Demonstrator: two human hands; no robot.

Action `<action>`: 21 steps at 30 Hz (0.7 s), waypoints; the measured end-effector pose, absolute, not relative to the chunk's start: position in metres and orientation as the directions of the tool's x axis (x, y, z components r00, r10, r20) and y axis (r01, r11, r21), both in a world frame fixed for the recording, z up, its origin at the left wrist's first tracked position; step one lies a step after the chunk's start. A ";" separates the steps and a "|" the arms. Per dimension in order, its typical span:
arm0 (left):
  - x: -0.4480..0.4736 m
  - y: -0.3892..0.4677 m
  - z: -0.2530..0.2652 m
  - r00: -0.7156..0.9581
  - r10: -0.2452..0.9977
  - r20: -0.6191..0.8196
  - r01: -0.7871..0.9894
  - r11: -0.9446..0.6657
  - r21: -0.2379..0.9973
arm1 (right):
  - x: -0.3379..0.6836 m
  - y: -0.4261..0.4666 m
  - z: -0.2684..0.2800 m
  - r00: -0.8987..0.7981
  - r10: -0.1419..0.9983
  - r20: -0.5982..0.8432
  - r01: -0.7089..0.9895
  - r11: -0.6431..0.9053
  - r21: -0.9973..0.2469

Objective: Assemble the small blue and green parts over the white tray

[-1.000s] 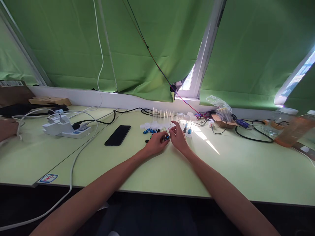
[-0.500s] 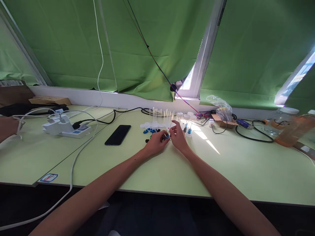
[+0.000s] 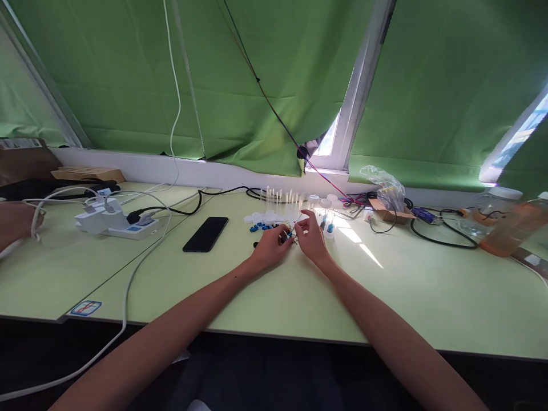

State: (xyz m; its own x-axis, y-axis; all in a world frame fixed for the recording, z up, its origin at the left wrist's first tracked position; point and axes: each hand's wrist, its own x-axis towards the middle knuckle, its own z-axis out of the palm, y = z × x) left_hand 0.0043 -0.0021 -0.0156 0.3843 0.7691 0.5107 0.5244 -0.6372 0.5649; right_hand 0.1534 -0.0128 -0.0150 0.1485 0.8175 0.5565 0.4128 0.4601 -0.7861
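My left hand [image 3: 272,249] is closed, thumb and fingers pinching a small blue and dark piece with thin wires [image 3: 290,234]; its exact kind is too small to tell. Facing it from the right, my right hand [image 3: 311,241] has its thumb and fingertips drawn together by the thin wires. Whatever sits in that pinch does not show clearly. Small blue pieces [image 3: 258,226] lie just behind my left hand, partly covered by it. Past my right hand, a small clear cup [image 3: 329,232] has something blue in it.
Upright clear tubes [image 3: 282,197] and white caps [image 3: 257,218] stand behind my hands. Leftward lie a black phone [image 3: 206,234], a white power strip [image 3: 132,229] and a person's hand [image 3: 19,222]. Rightward are a small carton [image 3: 390,212], cables and an orange bottle [image 3: 509,231].
My hands stay almost in place. The fingertips of my right hand have shifted slightly around the thin wires, and the small piece has turned a little.
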 end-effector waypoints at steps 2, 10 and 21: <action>0.004 -0.002 -0.015 0.374 0.773 0.512 0.524 -0.632 0.571 | 0.153 -0.013 -0.015 0.151 0.816 0.558 0.412 0.461 -0.786; 0.004 -0.004 -0.014 0.344 0.790 0.508 0.529 -0.610 0.590 | 0.153 -0.013 -0.015 0.166 0.820 0.547 0.408 0.448 -0.796; 0.004 -0.002 -0.016 0.367 0.785 0.499 0.535 -0.617 0.577 | 0.155 -0.013 -0.014 0.115 0.827 0.551 0.411 0.465 -0.784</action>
State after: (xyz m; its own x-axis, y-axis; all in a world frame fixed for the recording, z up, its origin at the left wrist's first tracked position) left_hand 0.0035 -0.0020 -0.0159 0.3670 0.7851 0.4989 0.5353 -0.6169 0.5770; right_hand 0.1547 -0.0131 -0.0142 0.1147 0.8268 0.5507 0.4109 0.4652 -0.7841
